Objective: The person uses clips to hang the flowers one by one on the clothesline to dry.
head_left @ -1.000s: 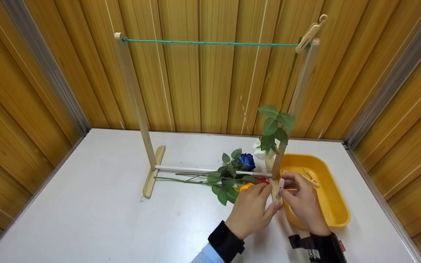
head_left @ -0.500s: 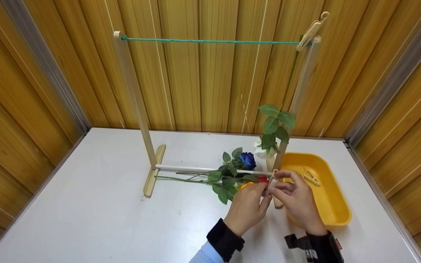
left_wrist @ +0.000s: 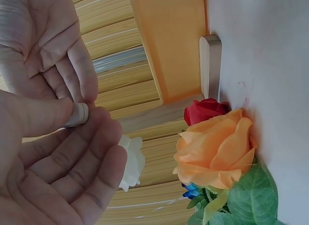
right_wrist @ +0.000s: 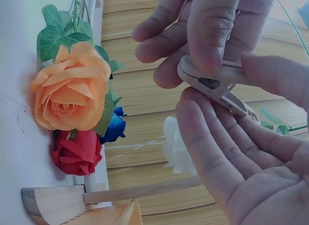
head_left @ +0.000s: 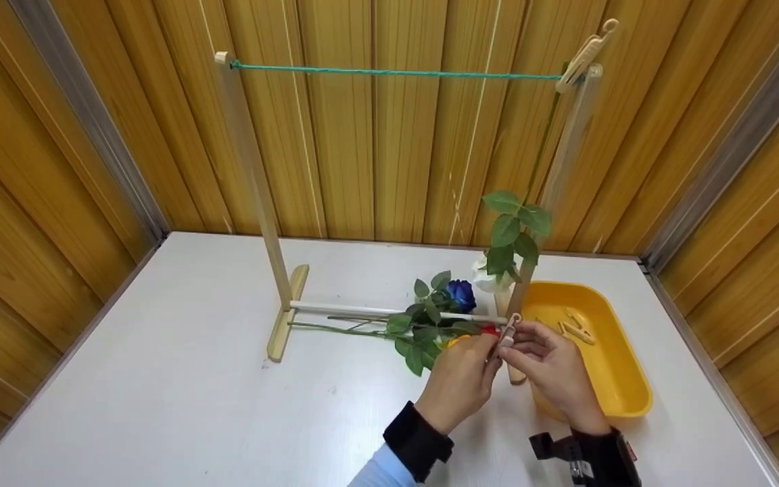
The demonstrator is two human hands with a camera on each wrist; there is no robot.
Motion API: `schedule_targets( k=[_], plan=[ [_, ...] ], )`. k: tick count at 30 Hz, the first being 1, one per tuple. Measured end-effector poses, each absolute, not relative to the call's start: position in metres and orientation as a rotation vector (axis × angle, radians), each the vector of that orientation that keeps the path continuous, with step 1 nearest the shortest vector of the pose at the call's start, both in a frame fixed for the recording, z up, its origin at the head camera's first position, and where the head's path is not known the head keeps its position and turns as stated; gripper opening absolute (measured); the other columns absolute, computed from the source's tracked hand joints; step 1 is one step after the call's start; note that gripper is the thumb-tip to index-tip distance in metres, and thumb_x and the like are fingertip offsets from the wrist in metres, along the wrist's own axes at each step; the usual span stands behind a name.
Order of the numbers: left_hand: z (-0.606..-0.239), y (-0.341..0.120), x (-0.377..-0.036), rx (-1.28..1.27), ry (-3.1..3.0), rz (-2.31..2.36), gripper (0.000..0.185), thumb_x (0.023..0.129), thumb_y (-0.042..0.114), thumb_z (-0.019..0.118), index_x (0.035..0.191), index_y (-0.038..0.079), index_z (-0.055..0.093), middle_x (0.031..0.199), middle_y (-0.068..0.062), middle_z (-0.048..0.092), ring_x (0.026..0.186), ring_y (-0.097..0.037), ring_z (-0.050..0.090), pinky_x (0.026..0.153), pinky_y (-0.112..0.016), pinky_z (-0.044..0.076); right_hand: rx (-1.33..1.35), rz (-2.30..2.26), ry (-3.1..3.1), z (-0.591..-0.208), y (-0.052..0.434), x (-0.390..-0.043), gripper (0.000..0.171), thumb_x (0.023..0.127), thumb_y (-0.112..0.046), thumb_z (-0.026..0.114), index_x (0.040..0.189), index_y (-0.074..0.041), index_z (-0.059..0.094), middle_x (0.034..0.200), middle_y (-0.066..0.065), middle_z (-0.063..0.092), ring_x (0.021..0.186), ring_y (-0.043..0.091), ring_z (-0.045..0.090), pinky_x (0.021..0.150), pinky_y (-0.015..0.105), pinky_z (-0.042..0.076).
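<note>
While one white rose already hangs from the line, both hands pinch a clothespin; three roses lie unhung on the desk.

A yellow tray sits right of the wooden rack, roses lying beneath it.

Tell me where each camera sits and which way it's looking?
Head: up on the person's head, looking down at the table; both hands and sleeves show.
Left wrist: on the left wrist, low beside the left hand, facing the orange rose.
Right wrist: on the right wrist, facing the right hand pinching the clothespin.
Both wrist views share the orange and red roses.
</note>
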State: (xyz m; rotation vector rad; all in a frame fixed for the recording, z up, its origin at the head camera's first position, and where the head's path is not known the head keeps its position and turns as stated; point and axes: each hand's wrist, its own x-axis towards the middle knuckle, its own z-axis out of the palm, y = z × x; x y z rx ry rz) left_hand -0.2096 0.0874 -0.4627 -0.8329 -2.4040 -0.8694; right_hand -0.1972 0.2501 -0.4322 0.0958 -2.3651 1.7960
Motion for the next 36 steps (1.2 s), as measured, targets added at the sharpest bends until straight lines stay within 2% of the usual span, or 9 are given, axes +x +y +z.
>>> schedule_targets(
  k=[10,21,30,36],
  plan=[
    [-0.463,0.085,-0.207,-0.843,-2.434,-0.915,0.011,0.101,0.015,0.067,0.112,0.012,0.068,0.101,0.001,0.073,0.092,-0.012,0.07,0.08,-0.024,0.056,0.116,1.718,-2.412,-0.433,0.249,-0.197,0.03,0.088,0.004,0.078,0.116,0.007,0.07,0.102,0.017,0.072,0.086,0.013,0.07,0.079,0.019,0.058],
    [-0.461,0.081,-0.212,-0.916,-2.422,-0.972,0.013,0.102,0.015,0.065,0.114,0.011,0.068,0.1,0.0,0.073,0.09,-0.011,0.068,0.08,-0.02,0.054,0.143,1.703,-2.422,-0.43,0.254,-0.195,0.034,0.09,0.0,0.078,0.122,0.007,0.068,0.106,0.016,0.072,0.088,0.012,0.069,0.081,0.018,0.057],
    [-0.467,0.048,-0.22,-0.796,-2.446,-0.927,0.025,0.093,0.002,0.072,0.118,0.004,0.071,0.11,-0.008,0.074,0.099,-0.02,0.07,0.087,-0.03,0.058,0.155,1.655,-2.449,-0.431,0.257,-0.196,0.035,0.089,0.002,0.077,0.123,0.008,0.067,0.102,0.016,0.072,0.086,0.01,0.07,0.08,0.017,0.057],
    [-0.476,0.02,-0.232,-0.667,-2.455,-0.932,0.023,0.091,-0.002,0.072,0.113,0.002,0.072,0.104,-0.01,0.071,0.094,-0.023,0.068,0.081,-0.033,0.059,0.155,1.652,-2.45,-0.43,0.259,-0.195,0.038,0.09,0.0,0.078,0.125,0.009,0.066,0.103,0.016,0.071,0.087,0.011,0.069,0.081,0.017,0.057]
  ],
)
